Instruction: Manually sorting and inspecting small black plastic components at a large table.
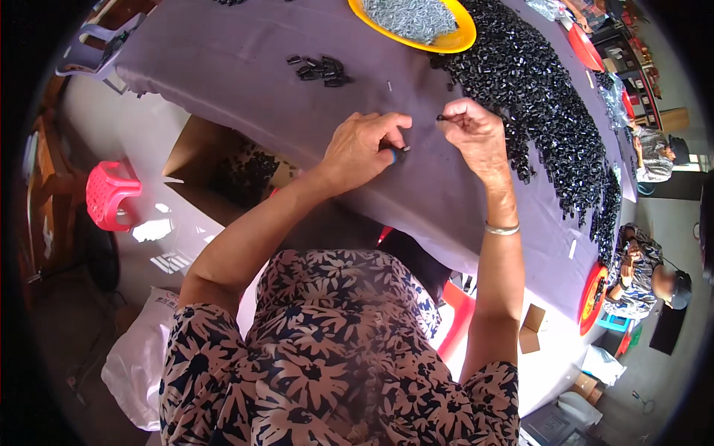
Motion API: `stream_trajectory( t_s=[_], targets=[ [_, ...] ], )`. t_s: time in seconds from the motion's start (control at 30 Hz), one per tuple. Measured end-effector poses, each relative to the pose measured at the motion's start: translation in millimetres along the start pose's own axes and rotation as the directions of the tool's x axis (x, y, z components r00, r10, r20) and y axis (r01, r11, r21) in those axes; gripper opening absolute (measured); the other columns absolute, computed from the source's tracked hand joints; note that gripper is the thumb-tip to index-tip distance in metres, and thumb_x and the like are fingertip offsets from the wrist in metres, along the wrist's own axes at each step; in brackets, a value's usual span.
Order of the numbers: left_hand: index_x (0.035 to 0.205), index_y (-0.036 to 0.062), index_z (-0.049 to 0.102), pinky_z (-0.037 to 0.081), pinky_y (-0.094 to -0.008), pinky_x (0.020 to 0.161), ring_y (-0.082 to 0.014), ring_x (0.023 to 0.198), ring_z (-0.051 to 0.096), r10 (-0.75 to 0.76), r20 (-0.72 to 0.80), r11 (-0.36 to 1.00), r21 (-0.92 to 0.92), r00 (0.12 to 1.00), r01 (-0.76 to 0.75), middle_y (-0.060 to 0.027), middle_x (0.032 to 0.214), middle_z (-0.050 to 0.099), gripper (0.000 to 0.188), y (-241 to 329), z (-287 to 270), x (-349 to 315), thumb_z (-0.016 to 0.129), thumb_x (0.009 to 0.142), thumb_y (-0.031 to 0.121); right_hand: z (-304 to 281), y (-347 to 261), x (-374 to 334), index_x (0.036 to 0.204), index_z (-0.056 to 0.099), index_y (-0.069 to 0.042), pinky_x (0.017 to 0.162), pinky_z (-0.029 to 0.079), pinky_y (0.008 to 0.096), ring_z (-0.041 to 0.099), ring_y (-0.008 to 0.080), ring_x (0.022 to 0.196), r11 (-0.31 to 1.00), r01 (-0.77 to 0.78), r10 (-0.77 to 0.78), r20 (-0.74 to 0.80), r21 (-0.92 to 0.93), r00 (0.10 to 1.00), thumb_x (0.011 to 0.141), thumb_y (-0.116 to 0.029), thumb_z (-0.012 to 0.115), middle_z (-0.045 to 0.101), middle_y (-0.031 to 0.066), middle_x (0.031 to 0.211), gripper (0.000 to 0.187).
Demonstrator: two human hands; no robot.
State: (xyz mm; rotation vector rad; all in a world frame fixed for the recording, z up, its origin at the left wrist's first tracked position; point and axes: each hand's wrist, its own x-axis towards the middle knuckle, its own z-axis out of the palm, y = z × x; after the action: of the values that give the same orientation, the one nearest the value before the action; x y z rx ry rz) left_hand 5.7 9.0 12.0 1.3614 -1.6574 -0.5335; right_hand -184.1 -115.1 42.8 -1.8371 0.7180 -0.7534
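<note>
My left hand (361, 152) is closed over the purple cloth. Between its thumb and fingers sits a small dark piece with a blue part and a shiny metal tip (406, 149); its exact kind I cannot make out. To the right, my right hand (476, 137) pinches a tiny black part (441, 117) in its fingertips. The two hands are apart. Beyond them on the cloth lies a lone thin screw (389, 86). A small group of black parts (320, 70) lies at the far left, and a large heap of black parts (550, 97) spreads beside my right hand.
A yellow dish (465, 37) of metal screws stands at the far side. Below the table edge sits an open cardboard box (197, 152) with black parts inside. A pink stool (111, 195) is at left. Two people sit along the right, near a red tray (591, 301).
</note>
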Motion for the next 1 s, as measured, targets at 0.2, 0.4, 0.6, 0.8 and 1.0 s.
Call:
stream_trajectory(
  t_s=[0.2, 0.4, 0.6, 0.8, 1.0],
  targets=[
    [0.119, 0.0102, 0.056, 0.042, -0.0376, 0.087, -0.0223, 0.084, 0.066, 0.016, -0.015, 1.0, 0.005, 1.0, -0.016, -0.002, 0.087, 0.07, 0.054, -4, 1, 0, 0.058, 0.068, -0.006, 19, -4, -27, 0.092, 0.064, -0.004, 0.07, 0.046, 0.0182, 0.055, 0.0029, 0.079, 0.986, -0.046, 0.037, 0.061, 0.162, 0.997, 0.082, 0.012, 0.066, 0.061, -0.0042, 0.088, 0.019],
    [0.119, 0.01, 0.056, 0.043, -0.0376, 0.086, -0.0227, 0.084, 0.066, 0.035, -0.029, 0.999, 0.005, 0.999, -0.035, -0.0023, 0.087, 0.07, 0.054, -5, 2, -2, 0.059, 0.068, -0.005, 20, 0, -34, 0.097, 0.065, -0.003, 0.075, 0.047, 0.0191, 0.056, 0.004, 0.083, 0.987, -0.067, 0.055, 0.082, 0.145, 0.995, 0.083, 0.011, 0.066, 0.062, -0.0034, 0.09, 0.02],
    [0.118, 0.0093, 0.056, 0.043, -0.0377, 0.086, -0.0234, 0.084, 0.066, 0.006, -0.008, 1.0, -0.003, 1.0, -0.006, -0.0027, 0.087, 0.07, 0.052, -1, 0, -2, 0.059, 0.068, -0.003, 23, 1, -35, 0.098, 0.066, -0.003, 0.074, 0.047, 0.0191, 0.056, 0.0037, 0.082, 0.991, -0.075, 0.065, 0.095, 0.11, 0.993, 0.084, 0.01, 0.065, 0.063, -0.003, 0.091, 0.019],
    [0.116, 0.0091, 0.057, 0.044, -0.0373, 0.084, -0.0238, 0.084, 0.066, 0.011, -0.017, 1.0, 0.001, 1.0, -0.011, -0.0031, 0.087, 0.07, 0.05, -3, 0, -2, 0.059, 0.068, -0.003, 31, -5, -35, 0.097, 0.066, -0.003, 0.07, 0.046, 0.0189, 0.055, 0.0042, 0.077, 0.999, -0.001, 0.004, 0.068, -0.046, 0.998, 0.081, 0.01, 0.065, 0.061, -0.0032, 0.088, 0.021],
    [0.116, 0.008, 0.057, 0.044, -0.0374, 0.083, -0.0239, 0.084, 0.066, 0.004, -0.017, 1.0, 0.007, 1.0, -0.004, -0.003, 0.086, 0.07, 0.05, -3, 0, -2, 0.06, 0.067, -0.002, 36, -12, -33, 0.096, 0.066, -0.004, 0.063, 0.045, 0.0196, 0.054, 0.005, 0.071, 0.972, 0.092, -0.081, 0.058, -0.216, 0.995, 0.078, 0.01, 0.066, 0.06, -0.0017, 0.084, 0.022]
  ],
)
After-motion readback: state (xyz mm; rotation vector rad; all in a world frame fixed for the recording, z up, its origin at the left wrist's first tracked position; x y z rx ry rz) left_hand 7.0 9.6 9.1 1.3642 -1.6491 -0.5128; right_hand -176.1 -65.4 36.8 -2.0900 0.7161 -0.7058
